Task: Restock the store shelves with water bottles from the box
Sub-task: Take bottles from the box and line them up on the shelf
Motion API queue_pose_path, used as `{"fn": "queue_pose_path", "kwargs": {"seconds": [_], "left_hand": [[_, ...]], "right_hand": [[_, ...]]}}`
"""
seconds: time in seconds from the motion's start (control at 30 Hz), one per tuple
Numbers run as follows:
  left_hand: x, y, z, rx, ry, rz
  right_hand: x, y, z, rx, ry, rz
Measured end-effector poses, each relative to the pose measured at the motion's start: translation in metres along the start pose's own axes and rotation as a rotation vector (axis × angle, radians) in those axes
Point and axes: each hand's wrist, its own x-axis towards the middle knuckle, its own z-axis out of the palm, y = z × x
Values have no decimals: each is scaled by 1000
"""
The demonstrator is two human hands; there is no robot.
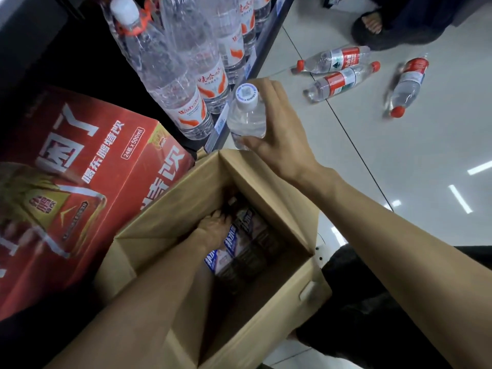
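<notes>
While the cardboard box [266,310] sits open below the shelf [255,65], the left hand [214,227] reaches among bottles inside – grasp not discernible – and the right hand [277,129] grips a water bottle [246,115] near the shelf edge – a one-handed hold may slip
</notes>
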Motion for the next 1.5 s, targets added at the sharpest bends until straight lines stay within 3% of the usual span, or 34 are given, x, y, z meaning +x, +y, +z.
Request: {"fn": "queue_pose_path", "kwargs": {"seconds": [0.43, 0.67, 1.23, 1.5], "left_hand": [[-4, -2, -32, 110, -74, 17], [-37, -1, -45, 161, -3, 29], [-154, 0, -85, -26, 368, 22], [-241, -21, -118, -142, 789, -17]], "right_hand": [[-1, -10, -12, 18, 80, -26], [-4, -33, -28, 2, 118, -41], [-25, -109, -83, -17, 139, -156], [-31, -158, -98, 9, 124, -247]]}}
